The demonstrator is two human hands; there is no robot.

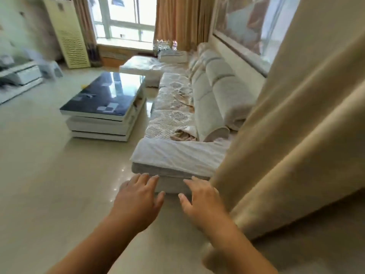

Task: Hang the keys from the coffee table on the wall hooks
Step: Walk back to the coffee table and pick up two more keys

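The coffee table (118, 109) has a dark glossy top on stacked white tiers and stands mid-left across the floor. A small pale object that may be the keys (89, 95) lies on its top, too blurred to tell. My left hand (139, 200) and my right hand (201, 202) are stretched out low in front of me, palms down, fingers apart, holding nothing. Both are well short of the table. No wall hooks are in view.
A long light sofa (197, 107) runs along the right, its near arm (177, 157) just beyond my fingertips. A beige curtain (292, 135) hangs close on the right. A standing air conditioner (67, 34), a TV cabinet (19, 76) and a window (124, 18) lie beyond.
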